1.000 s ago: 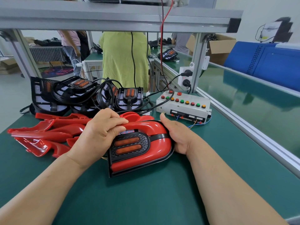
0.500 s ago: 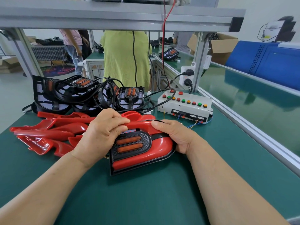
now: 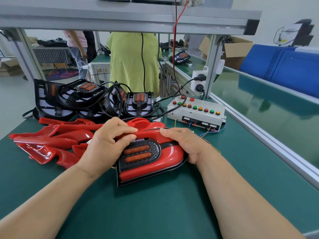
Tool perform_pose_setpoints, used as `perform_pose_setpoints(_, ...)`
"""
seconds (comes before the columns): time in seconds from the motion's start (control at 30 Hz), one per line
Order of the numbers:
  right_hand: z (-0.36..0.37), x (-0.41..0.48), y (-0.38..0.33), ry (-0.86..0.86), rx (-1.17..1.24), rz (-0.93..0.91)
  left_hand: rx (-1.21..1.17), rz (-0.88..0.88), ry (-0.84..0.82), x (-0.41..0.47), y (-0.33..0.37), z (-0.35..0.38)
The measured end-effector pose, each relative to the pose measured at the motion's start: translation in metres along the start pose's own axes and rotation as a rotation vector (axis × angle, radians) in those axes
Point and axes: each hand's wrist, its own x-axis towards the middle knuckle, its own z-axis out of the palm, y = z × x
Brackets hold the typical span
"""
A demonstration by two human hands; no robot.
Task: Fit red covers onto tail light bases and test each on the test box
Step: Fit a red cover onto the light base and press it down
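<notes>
My left hand [image 3: 105,145] and right hand [image 3: 184,144] both curl over the far edge of the red cover [image 3: 165,156], gripping it onto the tail light base [image 3: 146,182], which lies between them, long axis running hand to hand. The test box [image 3: 196,112] sits just beyond my right hand, so I judge that hand nearer for the test.

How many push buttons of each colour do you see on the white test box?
On the test box:
red buttons: 5
green buttons: 3
orange buttons: 3
Total: 11
</notes>
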Motion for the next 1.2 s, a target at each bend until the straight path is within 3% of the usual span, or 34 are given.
perform_pose_setpoints(0.23, 0.001, 0.002, 0.001, 0.047, -0.021, 0.008, -0.068, -0.068, 0.004, 0.000, -0.001, 0.002)
perform_pose_setpoints(0.6, 0.003, -0.001, -0.002, 0.040, -0.005, 0.023, 0.051, -0.063, 0.021, -0.002, 0.001, 0.001)
perform_pose_setpoints(0.83, 0.003, -0.002, -0.004, 0.039, -0.003, 0.019, -0.338, -0.545, -0.023, 0.011, 0.000, -0.007)
perform_pose_setpoints(0.9, 0.002, -0.002, -0.004, 0.039, -0.008, 0.016, -0.441, -0.685, -0.117, 0.014, -0.002, -0.017)
perform_pose_setpoints(1.0, 0.002, -0.002, -0.004, 0.044, -0.004, 0.005, -0.495, -0.736, -0.285, 0.012, -0.002, -0.025)
perform_pose_setpoints(1.2, 0.003, -0.002, -0.004, 0.065, 0.013, -0.028, -0.553, -0.778, -0.344, 0.013, -0.001, -0.026)
